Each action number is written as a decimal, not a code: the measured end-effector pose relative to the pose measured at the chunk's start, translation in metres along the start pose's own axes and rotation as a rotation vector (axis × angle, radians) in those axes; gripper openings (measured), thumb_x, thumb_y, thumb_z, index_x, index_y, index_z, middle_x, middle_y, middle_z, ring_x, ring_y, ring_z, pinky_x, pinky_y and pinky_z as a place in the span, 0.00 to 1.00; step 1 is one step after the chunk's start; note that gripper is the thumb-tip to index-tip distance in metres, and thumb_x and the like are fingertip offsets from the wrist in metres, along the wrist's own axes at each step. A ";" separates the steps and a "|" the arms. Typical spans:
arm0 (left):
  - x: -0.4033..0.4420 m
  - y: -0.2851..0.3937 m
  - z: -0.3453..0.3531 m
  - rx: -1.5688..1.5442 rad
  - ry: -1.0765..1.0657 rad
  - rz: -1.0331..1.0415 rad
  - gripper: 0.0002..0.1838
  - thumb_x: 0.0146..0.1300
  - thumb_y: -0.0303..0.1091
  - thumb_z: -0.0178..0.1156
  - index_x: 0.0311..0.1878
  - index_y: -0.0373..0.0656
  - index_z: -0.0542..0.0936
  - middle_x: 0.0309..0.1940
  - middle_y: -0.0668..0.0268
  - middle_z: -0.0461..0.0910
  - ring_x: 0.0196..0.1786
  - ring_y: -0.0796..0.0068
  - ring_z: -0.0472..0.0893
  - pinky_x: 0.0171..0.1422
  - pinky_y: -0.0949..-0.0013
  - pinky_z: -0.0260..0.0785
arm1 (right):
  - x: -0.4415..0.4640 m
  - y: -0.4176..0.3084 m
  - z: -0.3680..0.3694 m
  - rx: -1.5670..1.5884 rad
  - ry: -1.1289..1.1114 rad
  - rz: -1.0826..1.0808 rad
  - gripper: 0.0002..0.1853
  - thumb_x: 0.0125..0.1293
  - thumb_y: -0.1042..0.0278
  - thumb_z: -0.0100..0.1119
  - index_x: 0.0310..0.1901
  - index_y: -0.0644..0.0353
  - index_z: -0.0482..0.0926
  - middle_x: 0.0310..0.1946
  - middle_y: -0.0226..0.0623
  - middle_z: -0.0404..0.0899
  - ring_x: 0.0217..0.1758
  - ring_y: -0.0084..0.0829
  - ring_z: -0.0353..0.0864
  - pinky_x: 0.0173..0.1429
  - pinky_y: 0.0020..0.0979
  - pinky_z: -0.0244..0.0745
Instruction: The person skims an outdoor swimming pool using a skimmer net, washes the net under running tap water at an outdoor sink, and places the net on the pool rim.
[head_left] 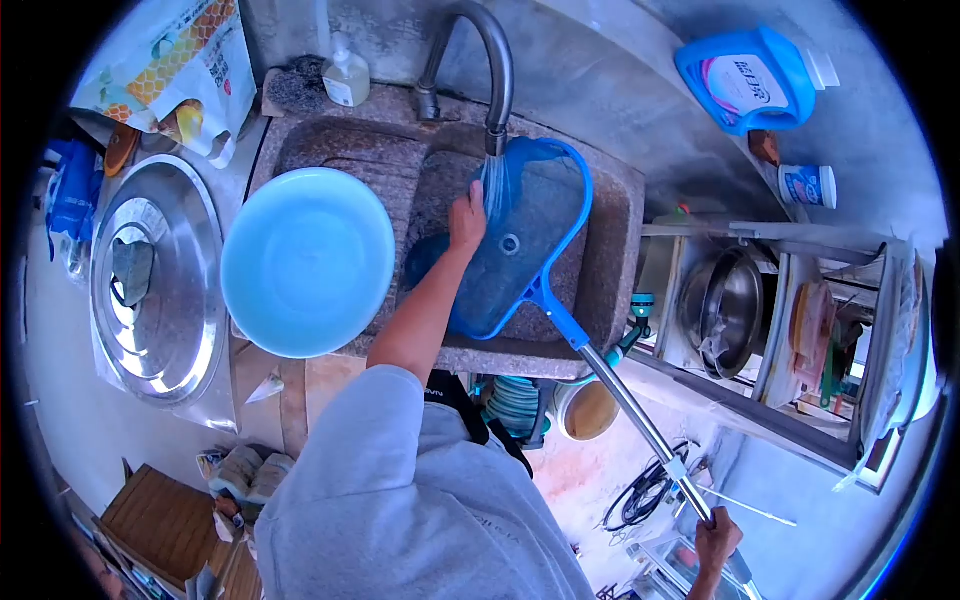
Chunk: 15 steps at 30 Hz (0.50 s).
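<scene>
A blue-framed skimmer net [535, 250] with dark mesh lies in the stone sink [622, 240]. Water from the grey faucet [497, 70] runs down onto the mesh. My left hand [467, 222] is at the stream over the net, with at least one finger stretched out; the other fingers are partly hidden. Whether it touches the mesh I cannot tell. Low at the right, my right hand [717, 540] is closed around the net's metal pole [640, 415], which slants up to the blue frame. A light blue basin [308, 262] sits on the sink's left side.
Left of the basin lies a large metal lid [160, 280]. A soap bottle [346, 75] stands behind the sink. On the right are a blue detergent jug [748, 80], a rack [775, 300] with metal bowls, and coiled black cable [645, 495] below.
</scene>
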<state>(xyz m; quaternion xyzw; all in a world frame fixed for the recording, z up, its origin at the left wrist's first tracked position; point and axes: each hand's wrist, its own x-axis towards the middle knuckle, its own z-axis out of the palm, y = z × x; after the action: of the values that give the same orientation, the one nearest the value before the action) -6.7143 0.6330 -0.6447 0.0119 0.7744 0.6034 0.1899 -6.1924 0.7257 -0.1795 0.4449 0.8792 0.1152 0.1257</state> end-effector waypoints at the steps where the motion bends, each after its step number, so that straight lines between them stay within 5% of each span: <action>1: 0.009 0.001 0.000 0.048 0.033 -0.072 0.36 0.67 0.60 0.40 0.49 0.31 0.76 0.42 0.44 0.79 0.49 0.44 0.77 0.56 0.55 0.65 | 0.002 -0.005 0.000 -0.016 -0.026 -0.005 0.08 0.39 0.76 0.58 0.26 0.56 0.74 0.15 0.44 0.72 0.21 0.48 0.74 0.27 0.41 0.66; 5: 0.037 -0.007 0.005 -0.285 0.030 -0.153 0.30 0.67 0.56 0.46 0.47 0.32 0.77 0.40 0.48 0.80 0.46 0.51 0.79 0.52 0.57 0.68 | 0.005 -0.006 0.013 -0.028 -0.022 0.016 0.09 0.40 0.75 0.58 0.27 0.55 0.75 0.16 0.43 0.73 0.21 0.48 0.74 0.27 0.41 0.67; 7: 0.029 0.020 -0.014 -0.768 -0.160 -0.310 0.22 0.65 0.47 0.54 0.49 0.36 0.77 0.39 0.55 0.80 0.43 0.60 0.79 0.49 0.62 0.70 | 0.006 -0.005 0.013 -0.020 -0.030 0.028 0.09 0.40 0.76 0.58 0.27 0.55 0.75 0.16 0.43 0.74 0.21 0.48 0.75 0.27 0.41 0.67; 10: 0.021 0.027 -0.024 -0.991 -0.211 -0.375 0.17 0.61 0.34 0.57 0.52 0.39 0.75 0.39 0.62 0.80 0.42 0.68 0.79 0.49 0.65 0.71 | 0.005 -0.003 0.011 -0.038 -0.013 0.042 0.08 0.40 0.76 0.58 0.27 0.55 0.75 0.17 0.43 0.74 0.21 0.48 0.75 0.27 0.41 0.67; 15: -0.016 0.015 -0.042 -1.018 -0.226 -0.422 0.21 0.55 0.29 0.56 0.54 0.40 0.73 0.43 0.61 0.78 0.45 0.66 0.78 0.51 0.62 0.71 | 0.000 0.018 0.009 -0.124 0.150 -0.030 0.09 0.37 0.78 0.59 0.23 0.57 0.71 0.16 0.40 0.71 0.21 0.45 0.73 0.25 0.42 0.64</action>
<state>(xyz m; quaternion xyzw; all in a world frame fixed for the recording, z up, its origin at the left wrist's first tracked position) -6.7160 0.5938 -0.6177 -0.1716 0.3460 0.8449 0.3701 -6.1764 0.7369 -0.1821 0.4133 0.8839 0.2004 0.0884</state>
